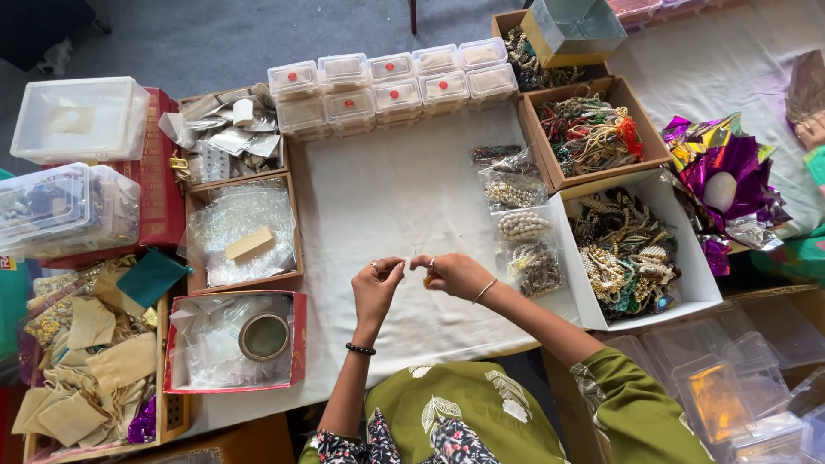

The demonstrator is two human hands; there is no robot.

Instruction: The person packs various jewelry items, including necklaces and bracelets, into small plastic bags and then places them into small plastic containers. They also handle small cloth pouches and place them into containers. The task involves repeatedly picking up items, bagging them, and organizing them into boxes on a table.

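My left hand (376, 283) and my right hand (453, 273) meet over a white cloth (387, 189) in front of me. Their fingertips pinch something very small and thin stretched between them; a small golden-orange piece (427, 280) shows under my right fingers. Both hands wear rings. A dark bead bracelet sits on my left wrist and a thin bangle on my right. Just right of my right hand lie clear bags of beads (521, 225).
Rows of small clear lidded boxes (391, 86) line the far edge. A white box (700, 288) and cardboard boxes (653, 150) of tangled jewellery stand right. On the left are boxes of plastic pouches (242, 225), a tape roll (264, 336) and tan cloth pouches (86, 361). Another person's hand (810, 129) is at far right.
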